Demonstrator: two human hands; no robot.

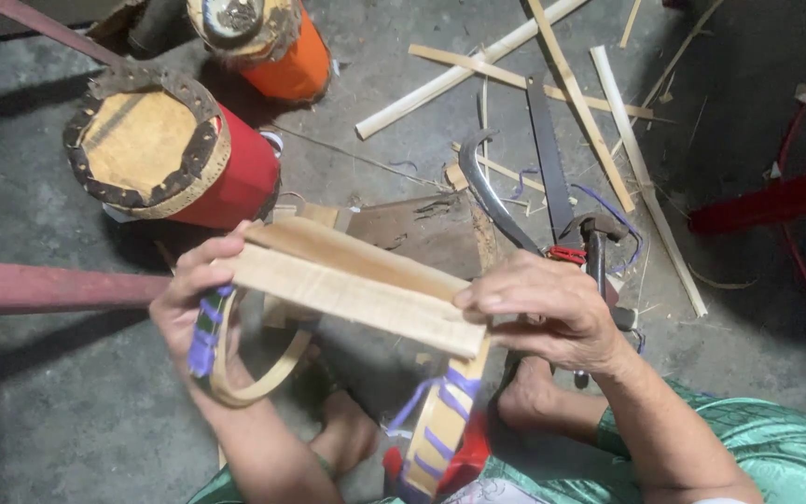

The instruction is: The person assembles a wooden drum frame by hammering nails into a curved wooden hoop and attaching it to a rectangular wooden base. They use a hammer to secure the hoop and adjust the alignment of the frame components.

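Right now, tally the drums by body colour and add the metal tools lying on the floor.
Red-bodied drum: 1
Orange-bodied drum: 1
Curved knife: 1
Flat dark blade: 1
Hammer: 1
Total: 5
Loose bamboo strips around the tools are left out; they overlap too much to count surely.
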